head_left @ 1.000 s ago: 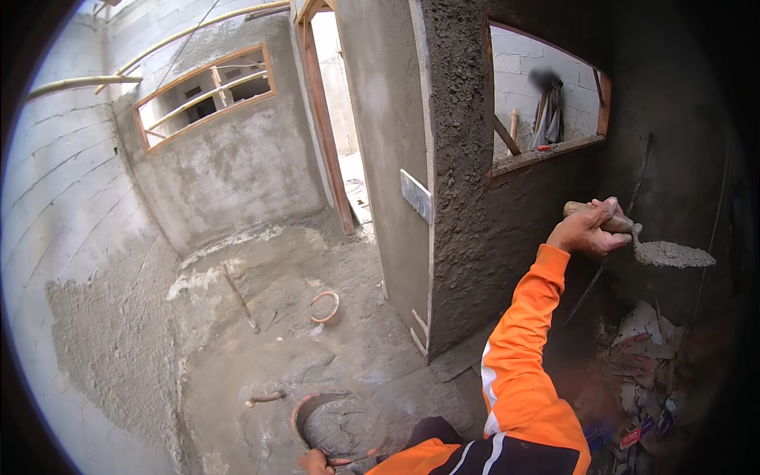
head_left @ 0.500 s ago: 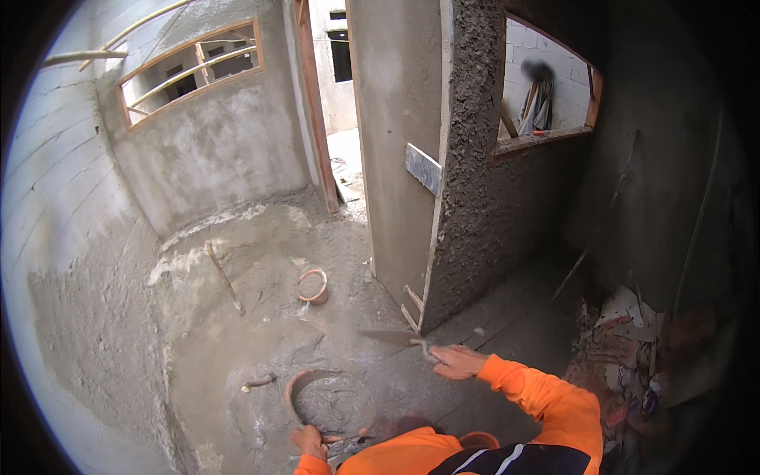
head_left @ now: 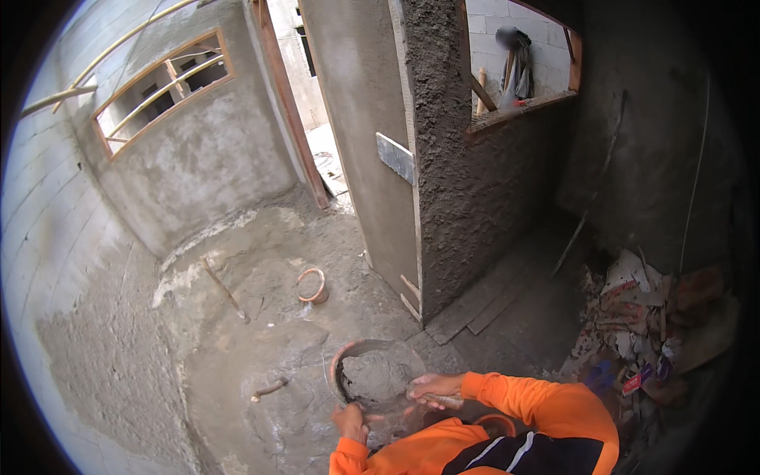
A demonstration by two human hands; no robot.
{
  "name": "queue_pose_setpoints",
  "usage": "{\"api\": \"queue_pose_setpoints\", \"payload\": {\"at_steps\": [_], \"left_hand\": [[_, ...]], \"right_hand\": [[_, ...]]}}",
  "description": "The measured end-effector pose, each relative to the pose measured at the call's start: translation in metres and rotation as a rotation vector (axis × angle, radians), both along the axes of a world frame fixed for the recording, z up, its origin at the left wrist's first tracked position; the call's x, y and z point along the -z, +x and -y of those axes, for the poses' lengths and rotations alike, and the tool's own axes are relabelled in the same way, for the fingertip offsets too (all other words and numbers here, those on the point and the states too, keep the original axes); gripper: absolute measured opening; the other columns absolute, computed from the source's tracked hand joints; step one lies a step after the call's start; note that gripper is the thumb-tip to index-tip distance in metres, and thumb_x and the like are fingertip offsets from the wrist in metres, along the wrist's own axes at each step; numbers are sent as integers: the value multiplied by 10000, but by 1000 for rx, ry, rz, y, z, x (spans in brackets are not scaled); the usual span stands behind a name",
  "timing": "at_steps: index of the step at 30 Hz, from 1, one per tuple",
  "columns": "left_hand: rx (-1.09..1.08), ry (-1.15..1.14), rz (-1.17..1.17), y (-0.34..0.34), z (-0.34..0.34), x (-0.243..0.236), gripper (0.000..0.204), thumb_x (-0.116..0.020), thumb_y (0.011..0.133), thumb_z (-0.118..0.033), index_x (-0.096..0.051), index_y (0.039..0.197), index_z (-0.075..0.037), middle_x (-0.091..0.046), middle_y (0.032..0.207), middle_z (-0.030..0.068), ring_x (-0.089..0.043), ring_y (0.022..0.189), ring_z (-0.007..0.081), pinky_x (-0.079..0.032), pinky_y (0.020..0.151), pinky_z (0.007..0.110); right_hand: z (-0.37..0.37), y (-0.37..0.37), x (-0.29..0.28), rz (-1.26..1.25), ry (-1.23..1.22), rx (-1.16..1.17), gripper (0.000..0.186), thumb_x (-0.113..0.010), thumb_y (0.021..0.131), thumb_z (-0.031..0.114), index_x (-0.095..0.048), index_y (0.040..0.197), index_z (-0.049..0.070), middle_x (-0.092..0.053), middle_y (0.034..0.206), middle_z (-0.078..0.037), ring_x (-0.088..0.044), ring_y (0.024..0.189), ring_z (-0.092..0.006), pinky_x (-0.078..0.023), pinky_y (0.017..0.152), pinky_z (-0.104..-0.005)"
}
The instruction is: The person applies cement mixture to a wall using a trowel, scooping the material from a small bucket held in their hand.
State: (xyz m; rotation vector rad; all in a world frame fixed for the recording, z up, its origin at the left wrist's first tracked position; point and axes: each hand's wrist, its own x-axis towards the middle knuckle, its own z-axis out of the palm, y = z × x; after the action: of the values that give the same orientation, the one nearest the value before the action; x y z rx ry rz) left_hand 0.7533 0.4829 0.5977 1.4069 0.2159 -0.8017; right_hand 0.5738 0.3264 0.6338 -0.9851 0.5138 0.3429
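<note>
A round orange-brown bucket [head_left: 339,366] of wet grey mortar [head_left: 384,374] stands close in front of me. My left hand [head_left: 351,421] is closed on its near-left rim. At the bucket's right side, my right hand [head_left: 435,389] grips a trowel [head_left: 453,401] by its handle. The trowel's blade is mostly out of sight at the mortar, so I cannot tell how deep it sits. On the wet floor left of the bucket lies a short curved stick-like piece [head_left: 271,389].
A smaller orange bucket [head_left: 314,289] and a long stick [head_left: 224,290] are farther off on the mortar-smeared floor. Another orange bucket [head_left: 499,425] is by my body. A rough wall corner [head_left: 419,237] rises ahead. Rubble [head_left: 633,317] is heaped at right.
My right hand has brought the trowel down and back from near the wall corner to the bucket. My left hand stays on the rim; the bucket appears farther right as the view shifts.
</note>
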Motion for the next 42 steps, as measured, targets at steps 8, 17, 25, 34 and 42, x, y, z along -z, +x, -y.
{"api": "queue_pose_setpoints", "payload": {"at_steps": [8, 17, 25, 34, 42], "left_hand": [[145, 39, -184, 38, 4, 138, 273, -476, 682, 13, -525, 949, 43, -524, 848, 161, -544, 659, 270, -419, 453, 406], [28, 328, 119, 65, -24, 160, 279, -490, 703, -33, -547, 943, 99, -561, 812, 170, -537, 542, 267, -346, 399, 401], [-107, 375, 56, 48, -38, 98, 346, -476, 692, -15, -518, 1011, 113, -568, 859, 173, -555, 622, 268, -380, 421, 388], [-200, 384, 125, 73, -79, 98, 418, -459, 679, 6, -482, 1080, 123, -570, 892, 176, -566, 692, 271, -410, 441, 372], [-197, 177, 79, 22, -27, 15, 540, -404, 639, 76, -433, 1178, 75, -550, 959, 175, -567, 643, 278, -488, 442, 375]], "right_hand": [[46, -56, -56, 295, 200, 451, 197, -463, 796, 116, -438, 981, 52, -483, 781, -81, -506, 561, -134, -479, 440, -278], [105, -47, -333, 1199, -1052, 1531, 310, -557, 817, 88, -446, 1074, -45, -532, 853, -57, -532, 565, -107, -472, 477, -225], [218, -34, -438, 1075, -1759, 2788, 282, -604, 830, 126, -461, 980, -65, -585, 812, -88, -565, 657, -204, -472, 622, -303], [202, -42, -248, 344, -1887, 562, 497, -569, 743, 200, -459, 1201, 42, -582, 873, -227, -579, 852, -395, -464, 755, -396], [26, 29, 7, -38, -1136, -427, 345, -507, 829, 281, -476, 976, -30, -571, 782, -193, -601, 700, -336, -471, 599, -426]]}}
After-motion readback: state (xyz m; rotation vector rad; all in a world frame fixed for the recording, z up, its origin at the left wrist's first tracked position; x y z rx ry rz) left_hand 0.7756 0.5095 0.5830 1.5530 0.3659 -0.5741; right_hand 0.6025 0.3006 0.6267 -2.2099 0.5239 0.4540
